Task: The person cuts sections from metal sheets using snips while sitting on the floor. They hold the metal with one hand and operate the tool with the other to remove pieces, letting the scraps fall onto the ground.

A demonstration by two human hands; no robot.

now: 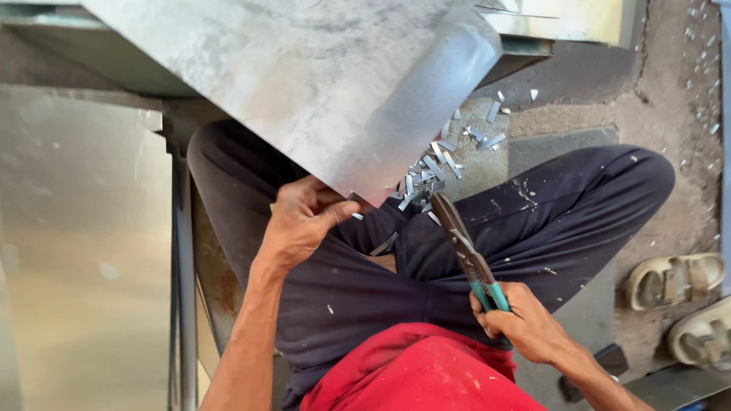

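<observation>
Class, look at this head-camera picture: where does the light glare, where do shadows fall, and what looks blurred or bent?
Head view: daylight glares softly on the bent metal sheet and the flat panel at the left; shadow lies under the sheet over the dark trousers; the left hand, right hand and snips are sharp; the red shirt is slightly soft; no clear distortion.

The metal sheet (304,84) is a large, dull grey panel with cloudy marks and a bent, rounded fold along its right edge; it tilts over the person's lap with its lowest corner pointing down, pinched at that corner. The tin snips (468,255) have dark, worn blades and teal-green grips; they slant up and to the left, blade tips just below the sheet's lowest corner, handles squeezed together.
</observation>
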